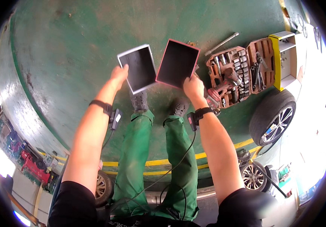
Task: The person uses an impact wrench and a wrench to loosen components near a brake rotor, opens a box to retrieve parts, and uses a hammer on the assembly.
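My left hand (120, 73) is closed on the left side of a shallow, open rectangular box (123, 54) with a pale grey rim and a dark inside. In my right hand (194, 87), fingers closed at its lower right corner, is a second shallow box (176, 60) with a thin red rim and a black inside. Both are held tilted above the floor, their near corners meeting or almost meeting in the middle. The fingers of both hands are partly hidden behind the boxes.
At the right, an open brown socket case (223, 75) holds sockets, with a red impact wrench (226, 83) across it. A long metal bar (222, 43) lies beyond. Close by are loose wrenches (259, 72), a yellow-and-white shelf box (278, 64) and a wheel (272, 117).
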`<state>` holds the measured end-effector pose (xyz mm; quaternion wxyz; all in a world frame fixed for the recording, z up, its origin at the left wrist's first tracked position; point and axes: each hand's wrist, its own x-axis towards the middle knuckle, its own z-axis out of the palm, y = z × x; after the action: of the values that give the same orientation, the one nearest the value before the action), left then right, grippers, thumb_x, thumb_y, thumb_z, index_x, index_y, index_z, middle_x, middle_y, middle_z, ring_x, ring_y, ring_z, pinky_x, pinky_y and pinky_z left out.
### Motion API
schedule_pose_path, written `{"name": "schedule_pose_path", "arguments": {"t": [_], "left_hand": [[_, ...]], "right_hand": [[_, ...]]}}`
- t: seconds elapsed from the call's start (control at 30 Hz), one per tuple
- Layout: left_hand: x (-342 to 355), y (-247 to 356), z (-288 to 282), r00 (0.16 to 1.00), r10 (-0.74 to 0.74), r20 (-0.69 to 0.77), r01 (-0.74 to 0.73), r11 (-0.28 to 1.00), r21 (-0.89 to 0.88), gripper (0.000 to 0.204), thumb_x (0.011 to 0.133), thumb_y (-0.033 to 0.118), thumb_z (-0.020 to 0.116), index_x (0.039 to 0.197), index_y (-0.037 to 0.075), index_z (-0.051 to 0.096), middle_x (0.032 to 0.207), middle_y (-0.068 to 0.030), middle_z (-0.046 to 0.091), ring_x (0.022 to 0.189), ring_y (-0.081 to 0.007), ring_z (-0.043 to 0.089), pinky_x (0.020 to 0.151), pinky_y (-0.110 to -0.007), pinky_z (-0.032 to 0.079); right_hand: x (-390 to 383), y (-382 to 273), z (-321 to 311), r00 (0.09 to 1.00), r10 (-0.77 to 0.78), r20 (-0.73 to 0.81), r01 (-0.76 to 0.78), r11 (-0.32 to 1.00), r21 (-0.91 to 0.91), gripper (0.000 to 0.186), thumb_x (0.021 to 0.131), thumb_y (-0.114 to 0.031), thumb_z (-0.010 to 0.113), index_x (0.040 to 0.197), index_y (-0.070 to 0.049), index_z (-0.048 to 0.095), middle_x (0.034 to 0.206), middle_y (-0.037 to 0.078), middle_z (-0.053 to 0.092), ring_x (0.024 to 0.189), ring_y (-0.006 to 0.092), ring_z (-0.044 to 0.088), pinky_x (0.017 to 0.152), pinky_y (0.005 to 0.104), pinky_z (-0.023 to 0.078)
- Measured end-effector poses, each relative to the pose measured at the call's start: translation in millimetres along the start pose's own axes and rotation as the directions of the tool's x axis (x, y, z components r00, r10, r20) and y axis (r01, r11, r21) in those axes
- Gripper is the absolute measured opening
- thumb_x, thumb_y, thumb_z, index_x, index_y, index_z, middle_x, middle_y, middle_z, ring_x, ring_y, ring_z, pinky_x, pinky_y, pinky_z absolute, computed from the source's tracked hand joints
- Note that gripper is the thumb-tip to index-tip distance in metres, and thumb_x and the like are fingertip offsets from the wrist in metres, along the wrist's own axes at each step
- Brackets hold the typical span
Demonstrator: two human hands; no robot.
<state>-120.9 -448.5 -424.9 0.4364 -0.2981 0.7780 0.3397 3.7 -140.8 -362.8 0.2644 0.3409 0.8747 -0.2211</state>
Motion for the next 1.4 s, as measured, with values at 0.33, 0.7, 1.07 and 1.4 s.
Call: {"name": "schedule_pose_path", "arguments": {"t": [0.33,0.7,1.07,1.4], "left_hand": [[83.2,76.5,18.4,0.989,0.086,0.121,-0.113,0.966,0.232,0.061,0.098,0.043,0.057,0.128,-0.010,0.054,0.114,-0.0200,0.065,0.109,-0.0265,0.063,0.091,-0.042,0.051],[-130.6,13.3,37.4,0.952,0.233,0.199,-0.197,0.963,-0.183,0.033,0.096,0.024,0.061,0.123,0.004,0.060,0.105,-0.0028,0.063,0.093,-0.0124,0.059,0.079,-0.028,0.051],[-234.5,6.0,72.1,0.746,0.653,0.132,-0.665,0.723,0.185,0.051,0.083,0.018,0.071,0.124,-0.006,0.052,0.119,-0.0245,0.059,0.108,-0.0367,0.061,0.094,-0.040,0.050],[-295.5,-11.9,92.1,0.875,-0.051,0.481,0.204,0.940,-0.272,0.021,0.093,0.020,0.062,0.082,0.003,0.058,0.069,0.0007,0.053,0.060,-0.0096,0.049,0.057,-0.026,0.040]], "right_hand": [[73.7,-8.6,45.0,0.989,-0.077,-0.130,0.068,0.995,-0.070,0.031,0.095,-0.032,0.053,0.107,-0.005,0.064,0.092,0.027,0.068,0.089,0.0447,0.066,0.081,0.0512,0.053],[69.0,-42.4,31.3,0.940,0.217,0.265,-0.319,0.837,0.444,0.025,0.078,-0.017,0.056,0.087,0.000,0.072,0.083,0.019,0.073,0.083,0.0318,0.072,0.082,0.0368,0.055],[-44.9,-48.3,-39.2,0.870,0.012,0.493,-0.478,0.269,0.836,0.015,0.091,-0.015,0.058,0.087,-0.002,0.064,0.081,0.003,0.059,0.056,0.0060,0.048,0.044,0.0197,0.031],[-70.9,45.9,-32.4,0.904,0.314,0.291,-0.381,0.277,0.882,0.024,0.087,-0.022,0.064,0.087,0.002,0.065,0.077,0.009,0.066,0.070,0.0179,0.064,0.063,0.0289,0.050]]}}
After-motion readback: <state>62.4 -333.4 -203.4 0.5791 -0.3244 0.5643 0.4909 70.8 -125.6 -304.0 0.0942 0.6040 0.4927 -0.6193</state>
